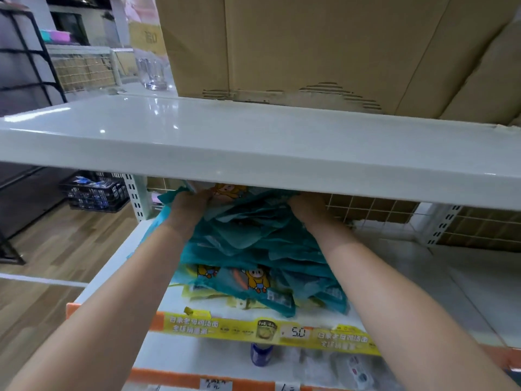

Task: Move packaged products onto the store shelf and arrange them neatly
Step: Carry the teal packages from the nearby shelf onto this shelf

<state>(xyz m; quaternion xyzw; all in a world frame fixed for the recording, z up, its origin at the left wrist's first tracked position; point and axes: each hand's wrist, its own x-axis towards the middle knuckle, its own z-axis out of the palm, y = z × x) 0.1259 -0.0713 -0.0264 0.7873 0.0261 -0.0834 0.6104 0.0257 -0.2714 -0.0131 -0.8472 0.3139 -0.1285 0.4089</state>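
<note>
A pile of teal packaged products (248, 249) with cartoon prints lies on the white middle shelf (423, 277), over some yellow packets. My left hand (189, 206) grips the pile's far left edge under the upper shelf. My right hand (307, 207) holds the pile's far right side. The upper shelf board hides the fingertips of both hands.
The white upper shelf (225, 142) juts out above my hands and carries a large cardboard box (324, 46) and a clear glass (152, 71). A yellow price strip (270, 331) runs along the middle shelf's front. A dark crate (95, 193) stands on the wooden floor at left.
</note>
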